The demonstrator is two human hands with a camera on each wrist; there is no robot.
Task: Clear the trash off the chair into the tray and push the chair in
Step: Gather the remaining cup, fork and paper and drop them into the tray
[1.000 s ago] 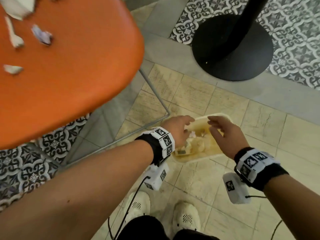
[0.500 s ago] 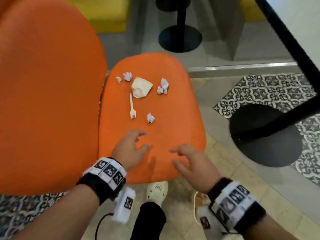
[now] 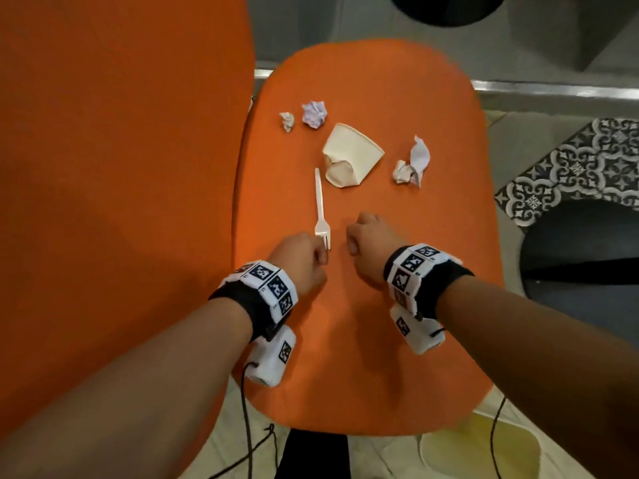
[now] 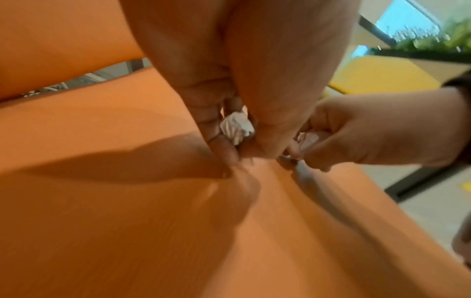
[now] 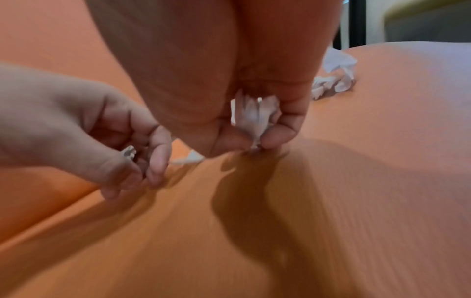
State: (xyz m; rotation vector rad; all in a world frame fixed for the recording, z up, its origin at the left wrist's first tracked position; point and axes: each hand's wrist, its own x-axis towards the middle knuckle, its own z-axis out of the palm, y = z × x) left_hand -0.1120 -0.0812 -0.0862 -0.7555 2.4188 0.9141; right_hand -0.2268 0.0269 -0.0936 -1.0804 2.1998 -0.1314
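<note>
On the orange chair seat (image 3: pixel 397 305) lie a white plastic fork (image 3: pixel 318 202), a crushed paper cup (image 3: pixel 349 157), two small paper balls (image 3: pixel 313 114) at the back left and a crumpled paper (image 3: pixel 413 164) at the right. My left hand (image 3: pixel 320 252) pinches the fork by its tine end (image 4: pixel 237 127). Just to its right, my right hand (image 3: pixel 363 236) has its fingers curled round a small crumpled paper ball (image 5: pixel 254 117), close to the seat. The yellowish tray (image 3: pixel 484 451) lies on the floor under the seat's front right corner, mostly hidden.
The chair's orange backrest (image 3: pixel 121 167) stands tall at the left. A black round table base (image 3: pixel 581 271) sits on the patterned floor at the right, another one (image 3: pixel 446 8) at the back. My shoe and leg (image 3: pixel 311 458) are below the seat's front edge.
Both hands left the tray on the floor and moved forward over the seat. The left hand has closed on the fork's tines, the right on the nearest paper ball.
</note>
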